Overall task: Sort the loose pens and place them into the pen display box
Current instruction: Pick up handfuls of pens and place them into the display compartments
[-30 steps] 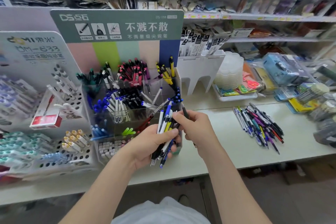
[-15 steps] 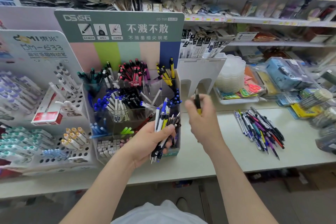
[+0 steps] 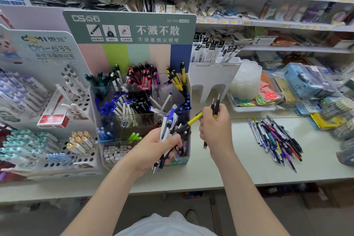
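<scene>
My left hand grips a bundle of mixed pens, tips pointing down, in front of the clear pen display box. My right hand holds black-and-yellow pens upright and pinches the end of a yellow pen that still reaches into the bundle. The box holds colour-sorted pens in several compartments: dark green, pink, yellow, blue and black. A loose pile of pens lies on the white counter to the right.
A white DOMI pen rack stands left of the box. Behind the box's right side is a white refill holder, then stacked clear trays and packaged stationery. Store shelves fill the back.
My right hand, which pulled one black-and-yellow pen clear and lifted it, has come back toward the bundle and now draws out a second yellow pen. The left hand stays put.
</scene>
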The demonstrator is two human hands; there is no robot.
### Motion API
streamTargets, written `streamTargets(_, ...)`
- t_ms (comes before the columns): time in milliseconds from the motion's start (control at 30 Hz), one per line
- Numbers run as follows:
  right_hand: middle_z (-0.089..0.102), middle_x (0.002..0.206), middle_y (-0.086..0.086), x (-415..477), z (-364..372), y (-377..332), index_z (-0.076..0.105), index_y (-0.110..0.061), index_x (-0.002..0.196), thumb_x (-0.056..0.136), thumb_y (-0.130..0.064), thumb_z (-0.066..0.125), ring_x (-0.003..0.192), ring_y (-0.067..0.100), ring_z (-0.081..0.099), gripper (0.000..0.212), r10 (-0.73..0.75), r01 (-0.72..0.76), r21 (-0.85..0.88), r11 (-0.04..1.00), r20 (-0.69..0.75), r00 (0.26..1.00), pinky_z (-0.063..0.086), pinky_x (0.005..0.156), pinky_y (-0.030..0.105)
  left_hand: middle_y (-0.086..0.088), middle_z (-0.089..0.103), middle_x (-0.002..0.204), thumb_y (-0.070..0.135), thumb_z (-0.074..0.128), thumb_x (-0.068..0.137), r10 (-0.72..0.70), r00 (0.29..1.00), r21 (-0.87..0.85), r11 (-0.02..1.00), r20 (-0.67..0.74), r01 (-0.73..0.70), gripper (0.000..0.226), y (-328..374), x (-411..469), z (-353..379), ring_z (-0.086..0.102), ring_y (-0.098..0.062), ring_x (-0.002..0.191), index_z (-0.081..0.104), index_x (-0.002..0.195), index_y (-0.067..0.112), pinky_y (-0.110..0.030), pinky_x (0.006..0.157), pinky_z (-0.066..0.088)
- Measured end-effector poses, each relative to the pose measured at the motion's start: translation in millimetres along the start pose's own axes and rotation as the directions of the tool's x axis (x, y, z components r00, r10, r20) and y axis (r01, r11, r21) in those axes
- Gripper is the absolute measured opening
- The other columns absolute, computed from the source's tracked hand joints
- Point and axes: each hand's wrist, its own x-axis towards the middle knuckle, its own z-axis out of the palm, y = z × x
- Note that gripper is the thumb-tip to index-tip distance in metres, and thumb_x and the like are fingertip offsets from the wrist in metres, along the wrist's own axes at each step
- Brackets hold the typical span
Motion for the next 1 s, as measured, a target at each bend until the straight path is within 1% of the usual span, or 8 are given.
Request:
streamTargets(133,0.051,0.071,0.008,-4,-4,1,0.049,-0.026,0.079,0.086,-0.032,0.056,0.06,0.022,0.044,0.012,-0.041,0.056,-0.114,0.992,0.129,0.991,0.038,0.054,0.034,-0.011,0.066,0.091,0.026,0.061,0.108,-0.029,0.975,-0.234,0.972,-0.22,-0.024,0.025,6,3,-4,0.052,-0.018,0.063,0.063,0.109,0.001,-0.032,0.051,0.045)
streamTargets(300,0.061,0.062,0.012,-12,-5,0,0.069,-0.02,0.09,0.098,-0.011,0.052,0.053,0.012,0.052,0.021,-0.061,0.205,-0.29,0.935,0.438,0.897,0.043,0.054,0.023,-0.006,0.068,0.083,0.024,0.06,0.109,0.021,0.956,-0.18,0.981,-0.292,-0.076,0.029,18,10,-5,0.052,-0.018,0.061,0.062,0.11,-0.005,-0.031,0.049,0.045)
streamTargets(400,0.053,0.062,-0.009,-13,-4,-1,0.059,-0.023,0.078,0.106,-0.026,0.055,0.059,0.01,0.047,0.029,-0.08,0.335,-0.354,0.873,0.575,0.814,0.037,0.057,0.026,-0.01,0.072,0.09,0.024,0.06,0.109,0.079,0.949,-0.089,0.99,-0.305,-0.111,0.027,22,17,-2,0.054,-0.021,0.065,0.063,0.111,-0.003,-0.034,0.051,0.047)
streamTargets(567,0.063,0.069,-0.008,17,-4,-16,0.06,-0.02,0.09,0.112,-0.031,0.05,0.06,0.006,0.056,0.026,-0.26,0.411,-0.475,0.778,0.352,0.899,0.038,0.055,0.025,0.005,0.067,0.074,0.025,0.059,0.11,0.115,0.907,-0.088,0.983,-0.406,-0.164,0.025,27,32,-1,0.057,-0.015,0.062,0.064,0.116,0.001,-0.03,0.053,0.051)
streamTargets(700,0.061,0.088,0.009,58,-1,-55,0.043,-0.017,0.109,0.11,-0.035,0.042,0.08,0.036,0.059,0.018,-0.222,0.403,-0.74,0.538,0.337,0.915,0.049,0.068,0.043,-0.006,0.063,0.07,0.032,0.059,0.11,0.098,0.893,-0.119,0.979,-0.439,-0.166,0.032,26,42,-5,0.056,-0.021,0.065,0.069,0.106,0.002,-0.039,0.064,0.053)
streamTargets(867,0.06,0.091,0.011,93,13,-105,0.032,-0.014,0.114,0.107,-0.034,0.034,0.078,0.033,0.055,0.021,-0.029,0.464,-0.868,0.174,0.467,0.884,0.038,0.07,0.044,-0.009,0.061,0.072,0.031,0.059,0.11,0.095,0.908,-0.196,0.962,-0.407,-0.189,0.032,27,49,-6,0.056,-0.025,0.069,0.07,0.102,0.002,-0.044,0.068,0.051)
streamTargets(933,0.058,0.101,0.012,102,20,-115,0.034,-0.012,0.124,0.107,-0.025,0.038,0.086,0.036,0.056,0.022,0.075,0.528,-0.849,-0.018,0.525,0.848,0.043,0.074,0.045,-0.01,0.062,0.073,0.03,0.058,0.11,0.097,0.917,-0.223,0.955,-0.386,-0.195,0.032,28,53,-6,0.057,-0.025,0.069,0.07,0.104,0.001,-0.043,0.068,0.052)
streamTargets(1000,0.056,0.111,0.012,110,30,-121,0.042,-0.01,0.12,0.104,-0.015,0.049,0.098,0.039,0.058,0.018,0.132,0.593,-0.799,-0.099,0.58,0.804,0.05,0.081,0.044,-0.011,0.064,0.076,0.027,0.058,0.11,0.102,0.917,-0.237,0.949,-0.386,-0.206,0.031,30,56,-7,0.059,-0.024,0.072,0.07,0.106,0.0,-0.039,0.066,0.054)
